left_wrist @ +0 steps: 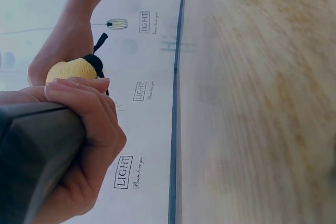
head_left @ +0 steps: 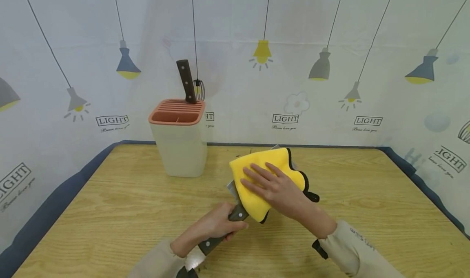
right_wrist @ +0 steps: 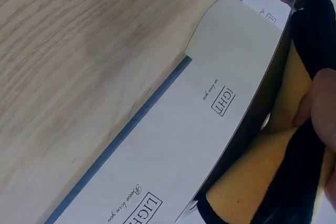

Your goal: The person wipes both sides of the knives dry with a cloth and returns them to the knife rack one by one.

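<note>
My left hand point(head_left: 222, 223) grips the dark riveted handle point(head_left: 238, 213) of a broad-bladed kitchen knife, a cleaver by its shape. Its blade point(head_left: 232, 188) points away to the upper right, mostly covered in the head view by a folded yellow cloth point(head_left: 257, 163) with black edging. My right hand point(head_left: 273, 188) lies over the cloth, its fingers stretched across the blade. From the right wrist, the thumb point(right_wrist: 323, 106) shows on the cloth's other side, so the hand holds the cloth around the blade. The left wrist view shows fingers wrapped round the handle point(left_wrist: 42, 145).
A pale knife block point(head_left: 180, 151) with an orange slotted top stands at the back left. One black-handled knife point(head_left: 186, 82) sticks up from it. The wooden table point(head_left: 110, 212) ends at a backdrop point(head_left: 235, 65) printed with lamps.
</note>
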`<state>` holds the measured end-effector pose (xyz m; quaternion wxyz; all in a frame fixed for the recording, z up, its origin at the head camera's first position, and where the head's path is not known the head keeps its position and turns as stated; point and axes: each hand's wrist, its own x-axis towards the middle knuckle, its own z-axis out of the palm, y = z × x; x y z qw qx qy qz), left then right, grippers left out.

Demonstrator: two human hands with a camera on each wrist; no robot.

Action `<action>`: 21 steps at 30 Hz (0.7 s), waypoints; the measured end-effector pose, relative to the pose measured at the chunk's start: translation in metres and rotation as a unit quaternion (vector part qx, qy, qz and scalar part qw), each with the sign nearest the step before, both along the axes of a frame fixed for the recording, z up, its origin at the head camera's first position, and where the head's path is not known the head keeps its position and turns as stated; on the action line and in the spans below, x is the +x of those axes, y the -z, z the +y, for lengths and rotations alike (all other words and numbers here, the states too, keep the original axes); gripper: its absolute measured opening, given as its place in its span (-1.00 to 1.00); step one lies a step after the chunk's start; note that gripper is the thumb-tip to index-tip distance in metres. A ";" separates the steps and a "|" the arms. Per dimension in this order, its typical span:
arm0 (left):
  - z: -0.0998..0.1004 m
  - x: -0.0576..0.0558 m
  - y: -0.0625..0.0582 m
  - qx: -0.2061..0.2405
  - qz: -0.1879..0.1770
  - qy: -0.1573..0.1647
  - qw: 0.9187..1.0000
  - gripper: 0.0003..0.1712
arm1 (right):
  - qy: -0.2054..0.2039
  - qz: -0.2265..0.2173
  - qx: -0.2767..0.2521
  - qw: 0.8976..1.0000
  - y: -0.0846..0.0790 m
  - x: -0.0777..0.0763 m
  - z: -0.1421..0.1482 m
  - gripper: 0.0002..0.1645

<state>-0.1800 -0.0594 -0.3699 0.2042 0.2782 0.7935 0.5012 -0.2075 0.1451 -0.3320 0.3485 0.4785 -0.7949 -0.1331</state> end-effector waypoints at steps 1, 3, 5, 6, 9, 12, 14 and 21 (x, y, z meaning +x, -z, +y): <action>0.000 0.000 0.000 -0.001 0.000 -0.001 1.000 -0.80 | -0.004 0.001 0.003 1.000 0.000 0.001 -0.001 -0.29; 0.001 0.000 0.000 -0.003 -0.003 -0.004 1.000 -0.81 | -0.011 0.004 0.008 1.000 0.000 0.001 -0.002 -0.30; 0.001 0.000 0.000 -0.005 -0.004 -0.008 1.000 -0.81 | -0.017 0.004 0.011 1.000 0.000 0.002 -0.003 -0.31; 0.001 0.001 0.000 -0.006 -0.003 -0.008 1.000 -0.82 | -0.021 0.003 0.011 1.000 0.000 0.002 -0.003 -0.31; 0.001 0.001 -0.001 -0.007 -0.001 -0.006 1.000 -0.82 | -0.034 -0.003 0.015 0.999 0.000 0.001 -0.003 -0.31; 0.001 0.000 -0.001 -0.004 0.000 -0.004 1.000 -0.84 | -0.046 -0.005 0.018 0.999 0.000 0.001 -0.004 -0.31; 0.001 0.000 -0.001 -0.002 -0.003 -0.004 1.000 -0.84 | -0.051 -0.004 0.020 0.999 0.000 0.001 -0.004 -0.32; 0.001 0.000 -0.001 0.004 -0.015 -0.006 1.000 -0.83 | -0.056 -0.005 0.020 0.998 0.001 0.001 -0.002 -0.32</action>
